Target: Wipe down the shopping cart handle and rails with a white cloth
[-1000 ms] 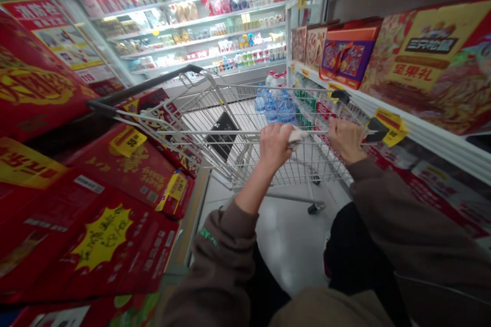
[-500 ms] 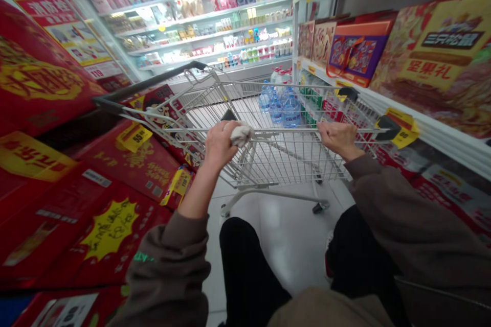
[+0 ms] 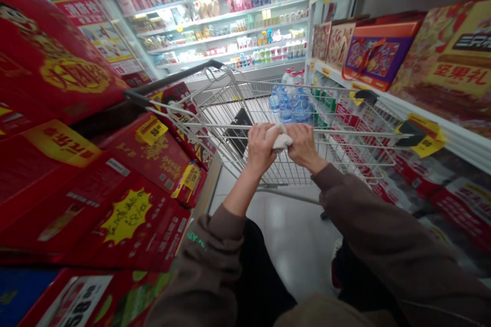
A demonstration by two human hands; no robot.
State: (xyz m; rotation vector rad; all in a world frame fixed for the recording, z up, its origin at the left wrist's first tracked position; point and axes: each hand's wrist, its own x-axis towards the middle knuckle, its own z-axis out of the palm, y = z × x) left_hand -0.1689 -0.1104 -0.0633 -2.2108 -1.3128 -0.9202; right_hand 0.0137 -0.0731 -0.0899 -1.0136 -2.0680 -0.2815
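A wire shopping cart [image 3: 355, 135] stands crosswise before me, its dark bar at the left and a black corner piece at the right. My left hand [image 3: 261, 147] is closed on the near top rail with a crumpled white cloth [image 3: 283, 142] bunched at its thumb side. Right beside it, my right hand [image 3: 303, 144] is closed over the same rail, fingers and thumb against the cloth's other end. Both hands nearly meet around the cloth. Part of the cloth is hidden under the fingers. A flat black panel [image 3: 238, 132] shows through the wires at the cart's left.
Red gift boxes [image 3: 146, 214] are stacked close on the left. Along the right runs a shelf with snack boxes [image 3: 378, 56] and bottle packs below. Large water bottles [image 3: 293, 104] stand on the floor beyond the cart. A lit refrigerated display [image 3: 215, 23] fills the back.
My right hand has slid left along the rail to the cloth. My left hand has shifted a little right, still with the cloth. The whole view has swung slightly left.
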